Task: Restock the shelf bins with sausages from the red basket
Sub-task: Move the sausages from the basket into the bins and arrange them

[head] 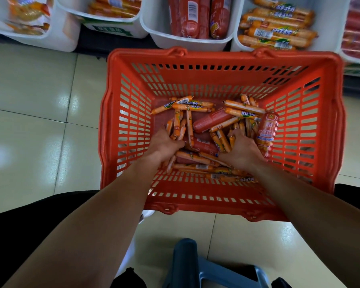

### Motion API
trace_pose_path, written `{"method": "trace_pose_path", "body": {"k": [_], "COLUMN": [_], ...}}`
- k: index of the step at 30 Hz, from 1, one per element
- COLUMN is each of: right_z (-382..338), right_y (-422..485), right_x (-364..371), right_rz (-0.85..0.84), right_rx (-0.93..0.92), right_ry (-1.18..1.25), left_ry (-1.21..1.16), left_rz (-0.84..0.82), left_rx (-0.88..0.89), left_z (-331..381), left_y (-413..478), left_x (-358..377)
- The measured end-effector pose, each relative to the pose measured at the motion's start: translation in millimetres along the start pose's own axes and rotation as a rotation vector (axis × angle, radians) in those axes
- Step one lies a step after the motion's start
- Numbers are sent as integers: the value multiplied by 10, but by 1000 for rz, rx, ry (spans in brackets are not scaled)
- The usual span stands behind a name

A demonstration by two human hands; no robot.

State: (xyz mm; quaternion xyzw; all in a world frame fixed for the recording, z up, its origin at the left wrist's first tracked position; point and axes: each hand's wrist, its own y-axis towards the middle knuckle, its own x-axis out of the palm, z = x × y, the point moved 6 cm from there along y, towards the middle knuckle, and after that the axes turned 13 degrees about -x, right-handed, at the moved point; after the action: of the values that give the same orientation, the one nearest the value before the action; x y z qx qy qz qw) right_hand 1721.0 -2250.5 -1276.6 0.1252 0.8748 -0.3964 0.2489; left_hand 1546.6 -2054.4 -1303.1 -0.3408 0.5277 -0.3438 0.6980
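Observation:
The red basket (220, 59) stands on the floor before the shelf bins. Several thin orange sausages (192, 108) and a few thick red sausages (211, 121) lie mixed on its bottom. Both my hands reach down into the pile. My left hand (164, 145) has its fingers curled around a bunch of thin orange sausages at the pile's left side. My right hand (240, 149) grips several thin orange sausages at the right side, next to a thick red-orange sausage (266, 129).
White shelf bins run along the top: one with thick red sausages (191, 17), one to its right with orange sausages (279, 23), others with orange packs (114, 7). A grey-blue stool (197, 265) stands on the pale tiled floor near me.

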Motion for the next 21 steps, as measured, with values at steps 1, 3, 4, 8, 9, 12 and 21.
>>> {"method": "trace_pose_path", "body": {"k": [1,3,4,8,9,12,21], "right_z": [-2,-26,-36,-118,-151,-208,-424], "right_y": [2,13,30,80,75,22,-80], "right_x": [-10,-44,-57,-53,-46,11,-46], "right_rz": [-27,-96,-122,-209,-233,-284,-198], "right_rx": [-2,-1,5,54,59,51,-102], "right_ry": [9,7,-4,-32,-21,17,29], "left_ry": [-18,-43,-49,-83,-97,-110,-49], "left_rz": [-1,4,2,-8,-6,-23,-42], "left_rx": [-4,5,24,77,82,89,113], "left_z": [8,25,32,-15,-27,-31,25], "left_y": [-10,-49,-68,-133,-142,-170,-391], "left_x": [-23,-69,-85,-130,-149,-203,-392]}}
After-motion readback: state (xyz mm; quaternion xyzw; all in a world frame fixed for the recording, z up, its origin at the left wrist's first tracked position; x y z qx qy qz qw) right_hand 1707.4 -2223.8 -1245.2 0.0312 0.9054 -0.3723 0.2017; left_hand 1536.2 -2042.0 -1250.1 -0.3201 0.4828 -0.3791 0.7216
